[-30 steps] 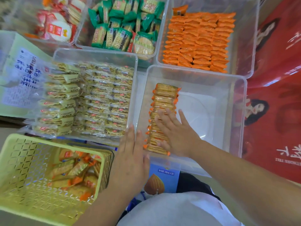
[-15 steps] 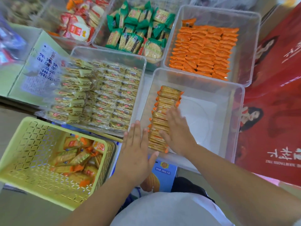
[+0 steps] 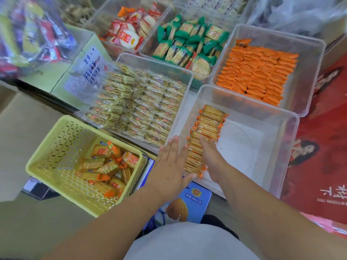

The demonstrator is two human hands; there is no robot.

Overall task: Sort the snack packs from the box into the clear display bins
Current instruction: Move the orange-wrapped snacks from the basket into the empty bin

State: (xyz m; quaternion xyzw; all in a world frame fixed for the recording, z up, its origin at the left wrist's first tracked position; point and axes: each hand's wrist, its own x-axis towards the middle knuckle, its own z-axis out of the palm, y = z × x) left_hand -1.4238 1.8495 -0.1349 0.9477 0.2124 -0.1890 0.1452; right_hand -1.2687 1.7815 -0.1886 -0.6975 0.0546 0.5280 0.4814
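Stocked bins (image 3: 311,76) fill the upper frame; left hand (image 3: 170,166) and right hand (image 3: 212,156), flat and grasping nothing, flank the pack row (image 3: 208,122), likely squaring it.

We see orange-trimmed cracker packs (image 3: 208,126) lined on edge along the nine-o'clock wall of the clear bin (image 3: 262,156); loose packs (image 3: 110,166) lie in the yellow basket (image 3: 62,147) at eight.

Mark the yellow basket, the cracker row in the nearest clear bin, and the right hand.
yellow basket (image 3: 65,143), head view, perforated wall.
cracker row (image 3: 208,124), head view, middle packs.
right hand (image 3: 213,158), head view, back of hand.
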